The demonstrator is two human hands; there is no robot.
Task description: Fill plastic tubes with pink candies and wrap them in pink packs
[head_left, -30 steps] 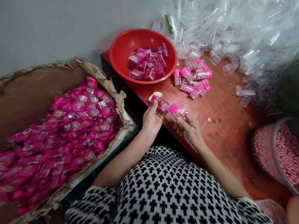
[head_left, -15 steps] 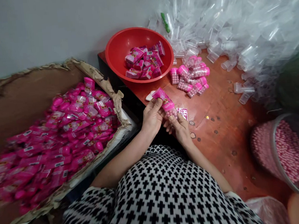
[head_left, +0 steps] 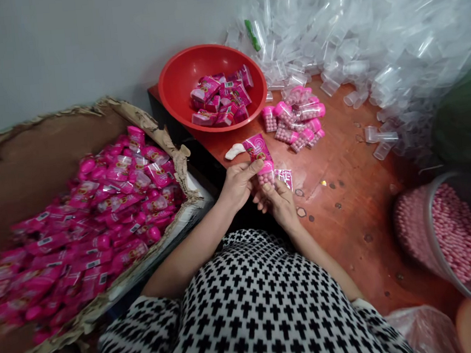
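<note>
Both hands meet over the near edge of the red-brown table (head_left: 339, 228). My left hand (head_left: 239, 186) pinches a pink printed wrapper (head_left: 259, 146) where it meets the pink cap of a small clear jar (head_left: 266, 177) of pink beads. Fingers of my right hand (head_left: 279, 199) are closed on the lower end of that jar. The wrapper's upper part stands up flat above the cap. Just right of the jar lies a flat pink printed piece (head_left: 284, 179), and a white crumpled scrap (head_left: 234, 151) lies to the left.
A red bowl (head_left: 178, 88) holds pink packets. Beside it lie several filled jars (head_left: 296, 119). Clear empty jars (head_left: 356, 50) are heaped behind. A tub of pink beads (head_left: 431, 225) stands right; a torn cardboard box (head_left: 183, 173) of pink packages stands left.
The wrapper has turned more upright and its printed face has spread flatter above the cap. My left fingers have shifted down to the cap. The whole view has shifted slightly.
</note>
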